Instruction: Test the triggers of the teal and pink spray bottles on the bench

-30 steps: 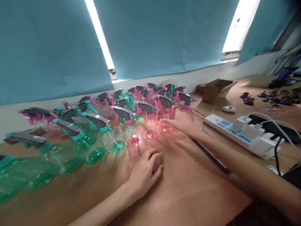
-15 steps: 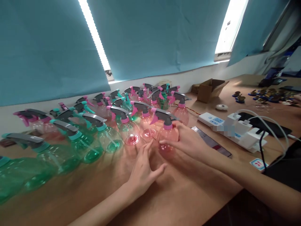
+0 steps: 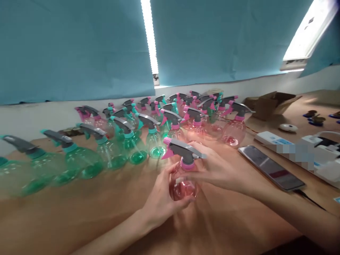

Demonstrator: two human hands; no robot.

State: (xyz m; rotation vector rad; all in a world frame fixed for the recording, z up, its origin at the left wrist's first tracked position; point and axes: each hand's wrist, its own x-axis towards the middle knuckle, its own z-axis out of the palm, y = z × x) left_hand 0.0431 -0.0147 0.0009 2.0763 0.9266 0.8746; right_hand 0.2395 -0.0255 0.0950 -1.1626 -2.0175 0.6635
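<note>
A pink spray bottle (image 3: pixel 183 190) with a grey and pink trigger head stands upright at the front of the group, between my two hands. My left hand (image 3: pixel 160 200) curls round its lower left side, thumb across the front near the base. On the other side, my right hand (image 3: pixel 220 171) wraps the body below the pink collar, some of its fingers hidden behind the bottle. Green spray bottles (image 3: pixel 87 164) form a row to the left. Behind stand several more pink spray bottles (image 3: pixel 235 129) and green ones, closely packed.
To the right lie a smartphone (image 3: pixel 271 166) with a cable and a white power strip (image 3: pixel 281 143) with plugs. A white computer mouse (image 3: pixel 288 128) and an open cardboard box (image 3: pixel 268 104) are farther back. Blue blinds (image 3: pixel 207 42) hang behind the wooden table (image 3: pixel 106 219).
My right hand has drawn the pink bottle nearer, away from the others. My left hand has gone from open beside it to gripping its body. The camera view has turned left.
</note>
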